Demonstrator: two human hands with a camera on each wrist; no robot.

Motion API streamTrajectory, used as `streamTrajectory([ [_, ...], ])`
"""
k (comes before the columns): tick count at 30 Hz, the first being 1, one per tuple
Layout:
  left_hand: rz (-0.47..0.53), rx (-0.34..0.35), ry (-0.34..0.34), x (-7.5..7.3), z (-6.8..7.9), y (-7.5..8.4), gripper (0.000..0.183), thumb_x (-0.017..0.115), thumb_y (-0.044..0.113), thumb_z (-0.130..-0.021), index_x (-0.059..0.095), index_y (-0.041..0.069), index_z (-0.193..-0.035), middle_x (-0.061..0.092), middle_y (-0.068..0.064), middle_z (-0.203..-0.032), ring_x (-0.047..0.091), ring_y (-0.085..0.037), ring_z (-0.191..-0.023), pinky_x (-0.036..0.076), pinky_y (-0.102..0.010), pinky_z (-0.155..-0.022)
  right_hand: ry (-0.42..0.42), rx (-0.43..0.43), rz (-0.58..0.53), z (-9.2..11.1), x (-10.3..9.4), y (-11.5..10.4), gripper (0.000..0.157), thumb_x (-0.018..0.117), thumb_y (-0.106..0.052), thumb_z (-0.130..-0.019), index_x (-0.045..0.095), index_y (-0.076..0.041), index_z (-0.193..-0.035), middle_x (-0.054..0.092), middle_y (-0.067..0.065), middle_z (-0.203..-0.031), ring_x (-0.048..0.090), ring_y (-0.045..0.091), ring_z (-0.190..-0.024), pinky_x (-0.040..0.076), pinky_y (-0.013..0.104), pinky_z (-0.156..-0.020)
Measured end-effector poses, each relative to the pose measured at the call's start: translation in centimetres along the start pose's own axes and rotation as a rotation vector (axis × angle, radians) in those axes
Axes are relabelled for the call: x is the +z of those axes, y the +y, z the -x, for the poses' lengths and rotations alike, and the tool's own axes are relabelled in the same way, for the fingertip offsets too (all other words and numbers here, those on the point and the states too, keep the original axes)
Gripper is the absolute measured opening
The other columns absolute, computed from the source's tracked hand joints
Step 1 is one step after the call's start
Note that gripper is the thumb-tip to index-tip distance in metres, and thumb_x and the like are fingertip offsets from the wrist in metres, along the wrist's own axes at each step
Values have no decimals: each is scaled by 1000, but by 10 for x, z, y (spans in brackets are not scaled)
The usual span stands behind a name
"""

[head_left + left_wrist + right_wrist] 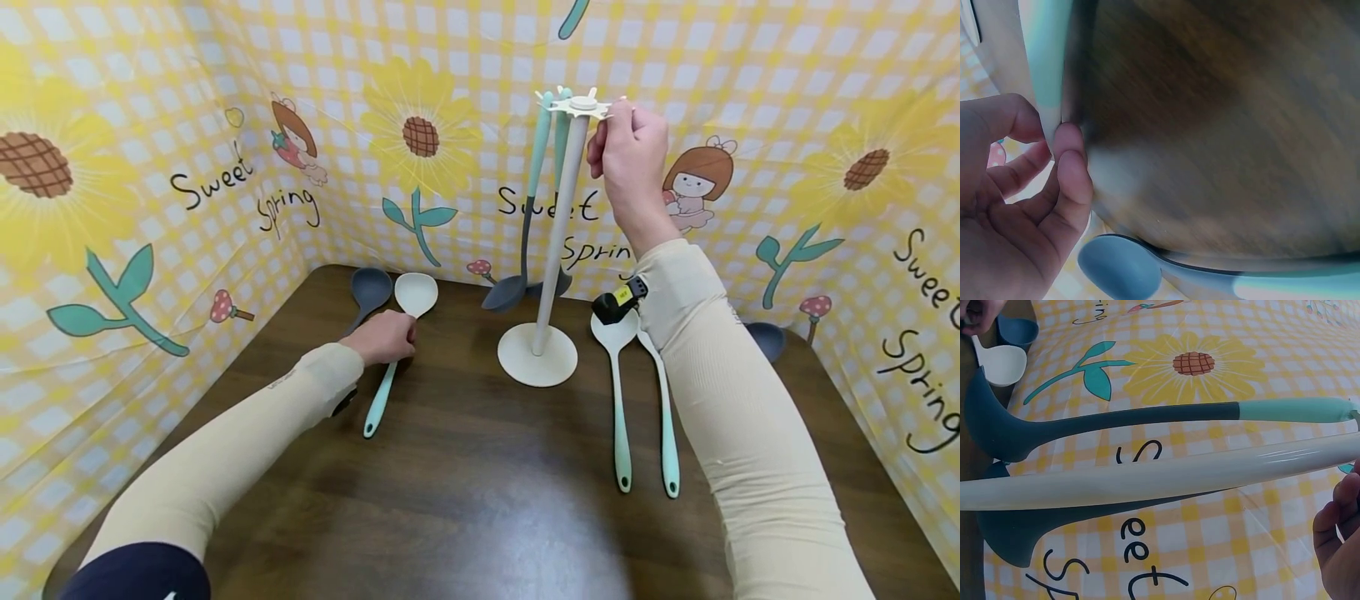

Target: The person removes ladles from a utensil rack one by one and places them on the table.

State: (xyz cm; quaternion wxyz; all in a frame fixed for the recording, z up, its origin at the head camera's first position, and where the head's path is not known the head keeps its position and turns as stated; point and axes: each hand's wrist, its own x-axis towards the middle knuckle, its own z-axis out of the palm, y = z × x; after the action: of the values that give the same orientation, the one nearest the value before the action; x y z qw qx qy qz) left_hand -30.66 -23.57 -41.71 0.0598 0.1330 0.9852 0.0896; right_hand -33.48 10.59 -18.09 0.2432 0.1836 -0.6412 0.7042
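Observation:
My left hand [384, 336] pinches the white ladle [416, 293] by its stem, where white meets the mint handle [1047, 56] in the left wrist view. The ladle lies along the table, with a dark grey ladle [371, 287] just left of it. My right hand [633, 158] is raised at the top of a white utensil rack [558, 217], its curled fingers gripping the right edge of the hook ring [583, 105]. Two dark ladles with mint handles hang from the ring's far left side; one, the nearer ladle [1141, 415], spans the right wrist view.
Right of the round rack base [537, 367] lie a white utensil [617, 367] and another white utensil [664, 400], mint handles towards me. A dark utensil head [767, 340] shows beyond my right forearm. Patterned cloth walls [465, 108] enclose the dark wooden table [465, 492].

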Motion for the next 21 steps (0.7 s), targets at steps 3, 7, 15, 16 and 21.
streamTrajectory([
  [3, -1, -6, 1, -1, 1, -1, 11, 68, 14, -83, 63, 9, -91, 65, -6, -87, 59, -20, -75, 48, -34, -68, -1, 0, -5, 0, 0, 1, 48, 38, -15, -105, 51, -8, -60, 52, 3, -50, 45, 13, -39, 43, 23, -45],
  [7, 3, -17, -8, -5, 5, 0, 11, 67, 12, -84, 62, 7, -92, 65, -7, -88, 58, -20, -76, 48, -34, -69, 1, 3, -15, -1, 0, 2, 48, 39, -15, -105, 51, -8, -60, 52, 3, -50, 46, 13, -39, 43, 23, -44],
  [15, -48, -4, 12, -1, 3, 1, 9, 63, 13, -85, 61, 9, -93, 64, -5, -83, 58, -21, -70, 47, -34, -64, 2, 3, -21, 0, -1, 1, 47, 38, -15, -105, 51, -8, -60, 52, 3, -51, 46, 13, -40, 44, 23, -44],
  [16, -55, -7, 16, -1, 3, 1, 11, 63, 15, -85, 61, 9, -94, 64, -6, -83, 58, -21, -70, 47, -35, -64, 1, 2, -22, 0, -1, 1, 47, 38, -15, -105, 51, -7, -60, 52, 3, -51, 46, 13, -40, 44, 23, -44],
  [21, -91, -20, 51, -3, 1, 3, 17, 62, 19, -86, 58, 8, -98, 63, -8, -82, 60, -22, -68, 49, -37, -62, -3, 3, -23, 0, 0, 1, 46, 38, -15, -105, 51, -7, -61, 52, 3, -51, 46, 13, -40, 44, 23, -44],
])
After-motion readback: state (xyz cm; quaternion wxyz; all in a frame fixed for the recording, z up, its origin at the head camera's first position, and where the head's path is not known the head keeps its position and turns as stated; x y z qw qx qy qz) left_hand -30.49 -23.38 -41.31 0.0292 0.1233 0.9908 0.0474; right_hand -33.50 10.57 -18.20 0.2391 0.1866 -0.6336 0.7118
